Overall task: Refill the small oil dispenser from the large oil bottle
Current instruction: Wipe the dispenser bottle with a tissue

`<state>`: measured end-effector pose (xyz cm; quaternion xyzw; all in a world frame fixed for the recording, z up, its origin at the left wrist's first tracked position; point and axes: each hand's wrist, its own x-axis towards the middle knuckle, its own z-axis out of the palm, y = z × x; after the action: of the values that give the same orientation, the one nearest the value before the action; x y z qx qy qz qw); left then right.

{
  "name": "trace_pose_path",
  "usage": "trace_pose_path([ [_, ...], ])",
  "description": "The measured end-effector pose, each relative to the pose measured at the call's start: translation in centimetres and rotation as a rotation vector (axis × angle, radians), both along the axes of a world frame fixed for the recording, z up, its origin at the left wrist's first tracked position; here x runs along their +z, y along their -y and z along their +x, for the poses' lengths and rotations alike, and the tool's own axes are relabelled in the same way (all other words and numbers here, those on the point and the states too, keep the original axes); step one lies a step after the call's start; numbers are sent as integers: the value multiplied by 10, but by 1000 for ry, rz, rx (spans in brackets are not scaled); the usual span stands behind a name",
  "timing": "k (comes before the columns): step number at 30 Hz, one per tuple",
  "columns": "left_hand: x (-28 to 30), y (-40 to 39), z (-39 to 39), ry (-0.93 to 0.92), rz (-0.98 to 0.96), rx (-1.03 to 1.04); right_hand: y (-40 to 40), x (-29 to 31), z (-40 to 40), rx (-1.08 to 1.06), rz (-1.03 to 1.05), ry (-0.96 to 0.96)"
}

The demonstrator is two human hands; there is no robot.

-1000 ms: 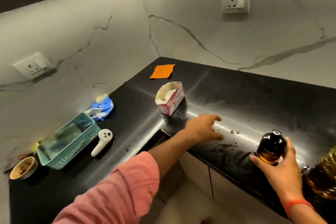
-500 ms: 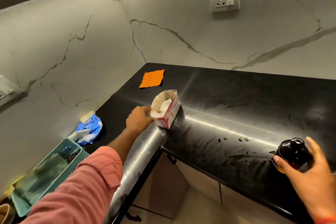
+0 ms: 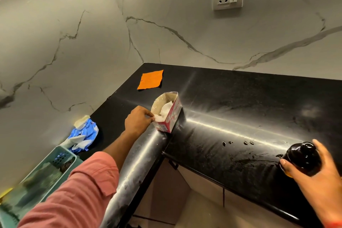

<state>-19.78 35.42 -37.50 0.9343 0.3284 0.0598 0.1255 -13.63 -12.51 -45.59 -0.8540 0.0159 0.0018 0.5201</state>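
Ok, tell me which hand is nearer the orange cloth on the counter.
Left. The left hand pinches a tissue at the open tissue box, just in front of the orange cloth. The right hand grips the dark oil dispenser, far off along the counter's near edge.

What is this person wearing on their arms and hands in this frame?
The left arm has a salmon-pink sleeve pushed up, leaving the forearm bare. The left hand is bare, with no glove or ring visible. The right hand is bare too, with an orange-red band at the wrist, cut by the frame edge.
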Motion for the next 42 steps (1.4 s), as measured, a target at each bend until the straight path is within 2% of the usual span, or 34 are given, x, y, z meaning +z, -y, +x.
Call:
trace_pose_path([
  [8,31,-3,9,346,-150,-23,2,10,-4,50,-6,22],
  [12,70,27,17,502,-62,-136,7,18,-11,47,-21,115],
  [15,90,72,22,570,-93,-280,14,20,-16,8,-24,247],
  [18,92,135,24,511,-239,-438,19,29,-22,-34,5,402],
  [21,74,205,27,377,-412,-668,21,40,-32,-27,91,416],
  [25,36,284,33,135,-674,-914,27,39,-46,121,311,176],
  [29,17,322,40,17,-729,-1008,43,33,-54,294,443,-71],
  [33,1,331,46,6,-753,-934,56,27,-55,201,402,-91],
  [38,-51,332,48,-1,-704,-554,64,21,-58,63,440,-132],
  [42,-76,356,49,-44,-751,-542,71,16,-64,-12,443,-141],
])
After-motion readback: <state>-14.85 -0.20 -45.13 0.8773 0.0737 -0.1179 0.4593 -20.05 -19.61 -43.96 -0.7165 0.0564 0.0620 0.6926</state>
